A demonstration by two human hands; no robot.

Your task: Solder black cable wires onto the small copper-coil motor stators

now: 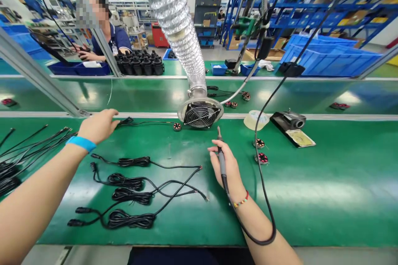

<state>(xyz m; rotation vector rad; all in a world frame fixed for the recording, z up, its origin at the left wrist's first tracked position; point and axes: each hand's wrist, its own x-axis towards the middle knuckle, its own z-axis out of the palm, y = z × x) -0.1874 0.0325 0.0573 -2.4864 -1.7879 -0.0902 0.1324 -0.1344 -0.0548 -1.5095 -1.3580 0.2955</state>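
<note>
My right hand holds a soldering iron like a pen, its tip pointing up and away, just right of the fan. My left hand reaches to the far left and closes on a coiled black cable; its fingertips are partly hidden. From that coil a thin lead runs right toward a small round copper-wound part. Between my hands, several tied black cables lie on the green bench, connectors at left and bare ends at right. Two more round wound parts, one copper and one pink, sit right of the iron.
A round fan on a silver duct hangs over the bench. More black cables lie at far left. A clear tape roll and a soldering-iron stand are at right. Across the bench sits a co-worker.
</note>
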